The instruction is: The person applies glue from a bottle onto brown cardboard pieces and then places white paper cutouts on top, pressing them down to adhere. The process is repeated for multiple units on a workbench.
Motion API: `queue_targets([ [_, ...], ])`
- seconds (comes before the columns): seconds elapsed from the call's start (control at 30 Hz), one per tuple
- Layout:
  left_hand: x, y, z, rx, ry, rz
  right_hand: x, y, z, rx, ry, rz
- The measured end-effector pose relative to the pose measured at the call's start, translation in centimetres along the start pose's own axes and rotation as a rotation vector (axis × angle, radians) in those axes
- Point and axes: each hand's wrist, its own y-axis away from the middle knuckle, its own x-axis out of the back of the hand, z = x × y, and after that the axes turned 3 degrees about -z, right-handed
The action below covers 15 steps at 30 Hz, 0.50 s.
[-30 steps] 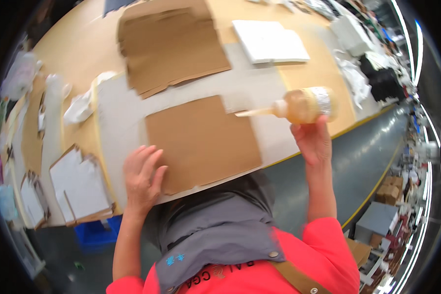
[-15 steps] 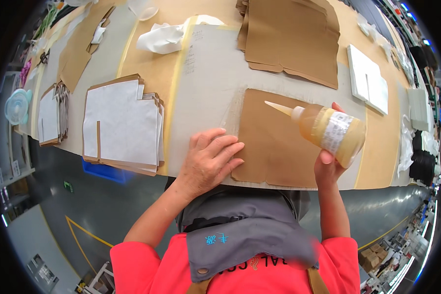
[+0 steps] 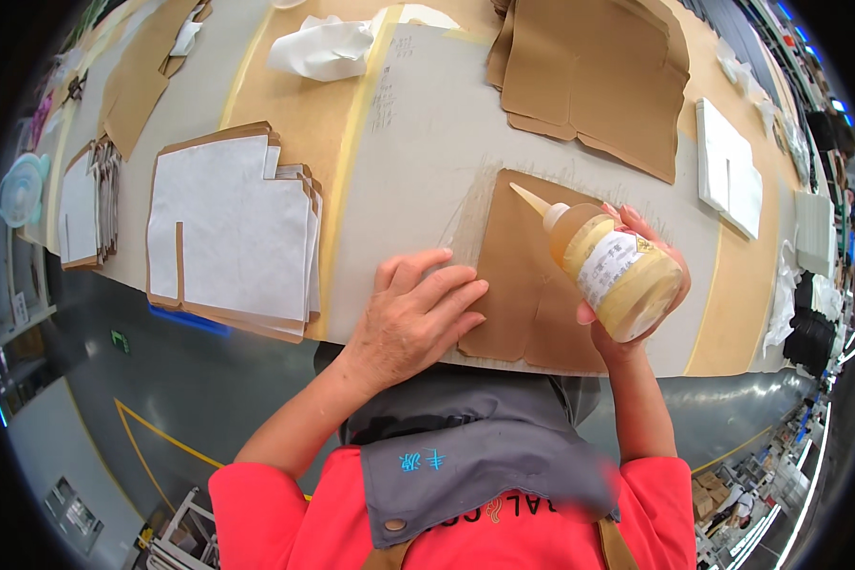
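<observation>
My right hand (image 3: 680, 261) is wrapped round a translucent glue bottle (image 3: 617, 271) with a white label and amber contents. The bottle is tilted, and its pointed nozzle hangs over the upper left part of a brown sheet (image 3: 513, 285); whether the tip touches the sheet I cannot tell. This sheet lies flat at the table's near edge, partly hidden by the bottle and my right hand. My left hand (image 3: 418, 309) lies with fingers spread, fingertips at the sheet's left edge, holding nothing.
Stacked brown sheets (image 3: 594, 85) lie beyond the work. To the left is a pile of white-faced brown pieces (image 3: 223, 223), with a smaller pile (image 3: 85, 214) farther left. Crumpled white paper (image 3: 321, 49) lies at the back; white pieces (image 3: 727, 166) lie right.
My right hand has brought the bottle left and tilted it so the nozzle points more steeply up the picture, near the sheet's upper left corner. My left hand stays at the sheet's edge.
</observation>
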Motion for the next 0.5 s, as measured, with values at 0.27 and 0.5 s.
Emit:
queue_targets([
  [0.27,0.1,0.0,0.0,-0.005,-0.001,-0.001,0.7,0.1,-0.2,0.057,0.070,-0.034],
  [0.5,0.0,0.1,0.0,0.008,0.019,-0.002,2.6,1.5,-0.5,0.037,0.131,0.016],
])
